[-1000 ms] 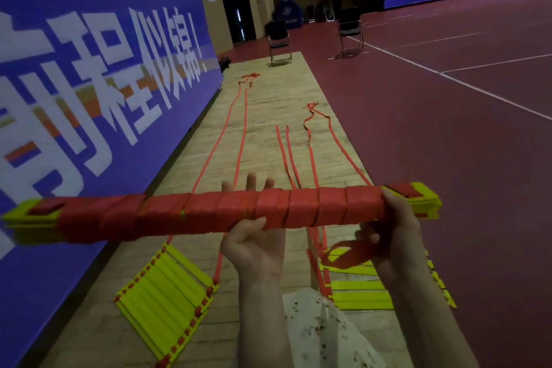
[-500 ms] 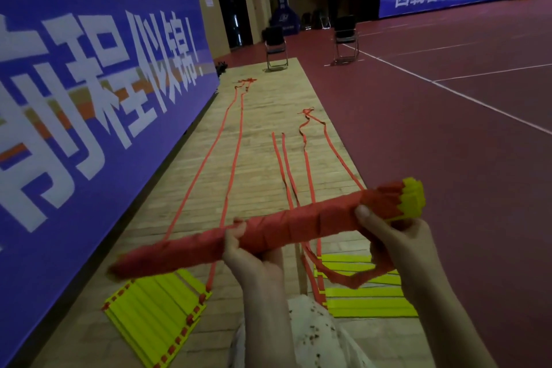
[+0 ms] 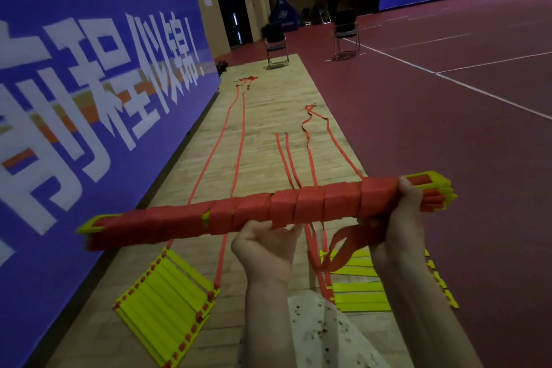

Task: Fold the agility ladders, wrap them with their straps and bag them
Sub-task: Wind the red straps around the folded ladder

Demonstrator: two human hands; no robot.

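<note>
I hold a folded agility ladder bundle (image 3: pixel 268 209) crosswise in front of me, its yellow rungs wound nearly end to end in orange strap. My left hand (image 3: pixel 265 243) grips it from below near the middle. My right hand (image 3: pixel 397 218) grips its right end, where a loose loop of strap (image 3: pixel 349 240) hangs beneath. On the wooden floor lie two more folded yellow ladder stacks, one at the lower left (image 3: pixel 167 296) and one at the lower right (image 3: pixel 361 284), with long orange straps (image 3: pixel 236 152) trailing away from them.
A blue banner wall (image 3: pixel 89 92) runs along the left. Red court floor (image 3: pixel 448 158) lies to the right of the wooden strip. Two folding chairs (image 3: pixel 276 45) (image 3: pixel 346 33) stand at the far end near a dark doorway.
The bundle swung from level to tilted down at the left and is now nearly level again. My left hand shifted its grip underneath; my right hand stayed on the right end.
</note>
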